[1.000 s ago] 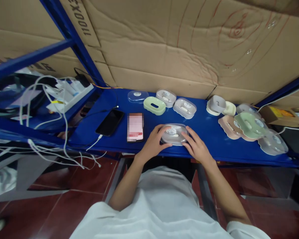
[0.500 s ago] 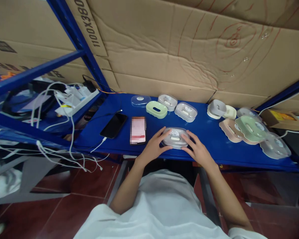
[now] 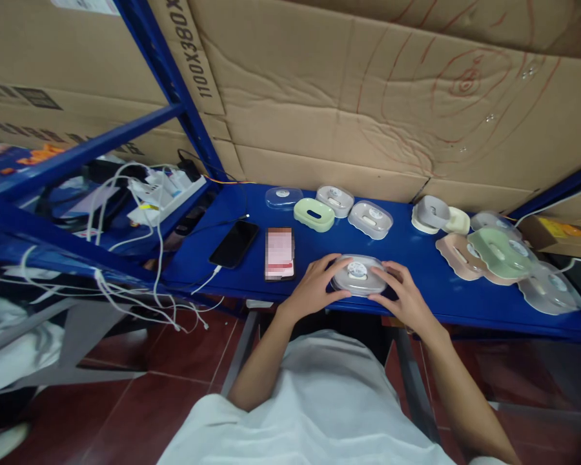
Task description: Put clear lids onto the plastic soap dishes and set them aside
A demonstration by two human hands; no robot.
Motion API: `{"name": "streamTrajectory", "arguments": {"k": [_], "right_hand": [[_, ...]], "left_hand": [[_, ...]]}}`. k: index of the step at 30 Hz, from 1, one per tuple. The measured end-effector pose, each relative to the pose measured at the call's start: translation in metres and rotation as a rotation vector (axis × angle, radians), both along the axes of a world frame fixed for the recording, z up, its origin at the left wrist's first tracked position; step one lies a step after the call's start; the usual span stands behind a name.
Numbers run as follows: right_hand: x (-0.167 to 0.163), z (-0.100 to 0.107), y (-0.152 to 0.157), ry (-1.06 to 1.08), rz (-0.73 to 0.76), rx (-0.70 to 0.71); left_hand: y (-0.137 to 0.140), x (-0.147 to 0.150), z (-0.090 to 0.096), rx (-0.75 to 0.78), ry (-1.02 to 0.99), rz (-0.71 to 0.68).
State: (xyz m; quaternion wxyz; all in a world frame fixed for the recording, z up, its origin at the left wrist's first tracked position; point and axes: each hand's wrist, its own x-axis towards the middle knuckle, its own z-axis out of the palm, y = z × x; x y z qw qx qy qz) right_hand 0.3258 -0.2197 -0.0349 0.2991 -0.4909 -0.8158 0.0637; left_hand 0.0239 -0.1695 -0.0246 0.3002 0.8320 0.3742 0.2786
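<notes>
A grey soap box with a clear lid and a round white label lies near the front edge of the blue table, held from both ends. My left hand grips its left end, thumb at the near side and fingers over the lid. On the right end, my right hand has its fingers on the lid's edge and its thumb at the near side. Behind it stand a light green soap dish, a loose clear lid and two lidded grey soap boxes, one farther back and one closer.
Left of my hands lie a phone with a lit screen and a dark phone on a white cable. To the right are green, pink and cream soap box parts. A cardboard wall closes off the back.
The whole view has swung slightly left, so everything sits farther right. Both hands stay on the grey soap box, which has shifted slightly; its label now covers more of the white part beneath.
</notes>
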Motion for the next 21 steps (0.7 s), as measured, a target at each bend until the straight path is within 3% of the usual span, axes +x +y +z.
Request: {"name": "streamTrajectory", "arguments": {"k": [2, 5, 8, 13, 17, 21], "right_hand": [[0.008, 0.003, -0.012, -0.031, -0.132, 0.03], [0.023, 0.01, -0.027, -0.118, -0.512, 0.038], [0.038, 0.021, -0.018, -0.24, -0.783, -0.016], [0.061, 0.033, 0.051, -0.362, -0.836, -0.009], [0.071, 0.036, 0.112, -0.376, -0.773, -0.017], [0.066, 0.035, 0.144, -0.376, -0.745, -0.064]], "left_hand": [[-0.002, -0.001, 0.002, -0.007, 0.007, 0.006], [-0.003, -0.001, -0.001, 0.004, 0.012, 0.024], [-0.002, 0.0, -0.006, 0.084, 0.059, 0.01], [0.0, 0.002, -0.01, 0.165, 0.112, 0.003], [-0.001, 0.002, -0.007, 0.164, 0.116, 0.013], [-0.001, 0.003, -0.006, 0.163, 0.136, 0.019]]}}
